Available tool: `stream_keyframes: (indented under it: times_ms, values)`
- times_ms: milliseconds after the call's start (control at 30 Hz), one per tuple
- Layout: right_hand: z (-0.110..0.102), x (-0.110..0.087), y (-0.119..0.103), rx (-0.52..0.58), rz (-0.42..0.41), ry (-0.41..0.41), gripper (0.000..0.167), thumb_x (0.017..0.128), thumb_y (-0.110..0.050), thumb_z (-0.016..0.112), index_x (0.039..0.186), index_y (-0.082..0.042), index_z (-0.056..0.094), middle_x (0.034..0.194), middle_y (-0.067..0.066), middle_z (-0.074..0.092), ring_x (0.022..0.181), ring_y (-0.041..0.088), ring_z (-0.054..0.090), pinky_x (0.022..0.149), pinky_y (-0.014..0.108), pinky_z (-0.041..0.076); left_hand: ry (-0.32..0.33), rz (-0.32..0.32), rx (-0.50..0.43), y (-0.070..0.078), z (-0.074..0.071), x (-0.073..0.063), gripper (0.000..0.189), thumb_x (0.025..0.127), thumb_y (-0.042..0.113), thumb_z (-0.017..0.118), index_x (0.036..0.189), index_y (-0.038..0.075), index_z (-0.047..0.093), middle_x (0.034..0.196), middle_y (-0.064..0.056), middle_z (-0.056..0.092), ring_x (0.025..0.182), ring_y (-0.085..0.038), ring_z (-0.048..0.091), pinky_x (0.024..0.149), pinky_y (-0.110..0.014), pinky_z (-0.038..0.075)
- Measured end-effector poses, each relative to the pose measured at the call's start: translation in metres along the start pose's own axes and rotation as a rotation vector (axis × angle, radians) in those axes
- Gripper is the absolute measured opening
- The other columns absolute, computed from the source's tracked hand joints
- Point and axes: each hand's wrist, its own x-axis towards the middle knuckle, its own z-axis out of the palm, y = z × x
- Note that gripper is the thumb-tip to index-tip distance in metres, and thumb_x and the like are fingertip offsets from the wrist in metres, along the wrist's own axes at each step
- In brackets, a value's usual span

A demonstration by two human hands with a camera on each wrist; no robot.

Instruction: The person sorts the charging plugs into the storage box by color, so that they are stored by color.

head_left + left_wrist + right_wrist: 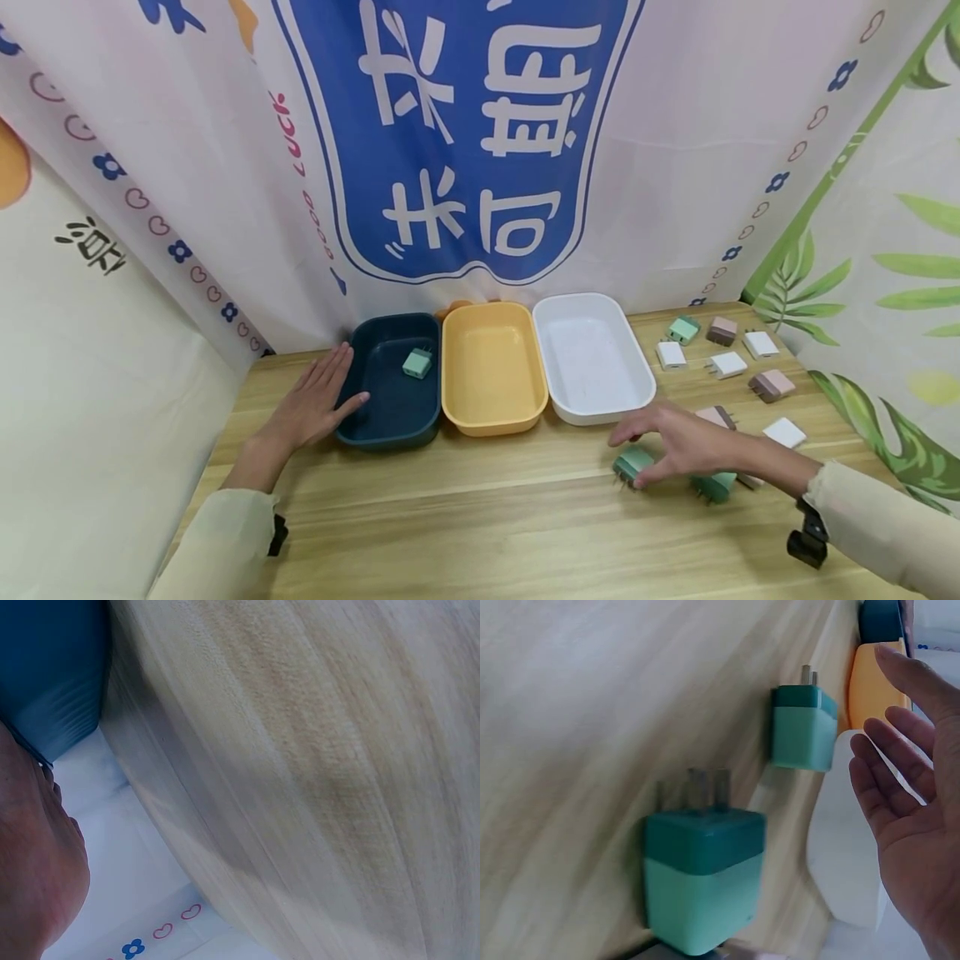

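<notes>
My left hand [315, 400] rests along the left edge of a dark blue tray [382, 417], fingers straight and thumb over the rim. Inside that tray lies a green charger plug [417, 363]. Over the table at the right, my right hand [686, 442] spreads its thumb and fingers around another green charger plug [633, 464]. The right wrist view shows open fingers, with a gap between the right hand [915, 795] and the nearer-to-tray green plug [804, 731]. A second green plug [703, 877] stands closer to that camera, prongs out.
A yellow tray [492, 367] and a white tray [588, 358] stand right of the dark blue one, side by side. Several white, pink-brown and green charger plugs [771, 385] are scattered on the right part of the wooden table [480, 517]. Printed cloth [660, 167] hangs behind.
</notes>
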Motion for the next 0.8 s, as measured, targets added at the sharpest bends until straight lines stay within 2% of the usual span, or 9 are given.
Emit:
stream_keyframes:
  times_ms: [133,400,800]
  values:
    - [0.004,-0.004,0.006,-0.038,-0.045,0.037,0.046,0.079,-0.029,0.096,0.118,-0.011,0.079,0.119,-0.003,0.077,0.109,0.015,0.071,0.093,0.039,0.061,0.001,0.003,0.001,0.000,0.000,0.000,0.091,0.110,0.060,0.041,0.169,0.000,0.004,0.177,-0.021,0.004,0.163,-0.042,0.006,0.130,-0.064,0.009]
    - [0.007,-0.010,0.013,-0.093,-0.021,0.050,0.047,0.078,-0.032,0.096,0.118,-0.017,0.079,0.120,-0.004,0.076,0.110,0.017,0.069,0.093,0.040,0.060,-0.001,-0.004,0.008,-0.001,0.000,0.001,0.092,0.110,0.060,0.041,0.169,0.000,0.005,0.177,-0.021,0.004,0.163,-0.042,0.006,0.130,-0.063,0.008]
    - [0.010,-0.012,0.028,-0.049,-0.046,0.026,0.045,0.082,-0.034,0.094,0.121,-0.019,0.077,0.119,-0.005,0.075,0.110,0.013,0.069,0.093,0.037,0.059,0.005,-0.003,-0.004,-0.001,0.001,0.000,0.092,0.110,0.060,0.041,0.169,0.001,0.004,0.177,-0.021,0.004,0.163,-0.043,0.007,0.130,-0.064,0.008]
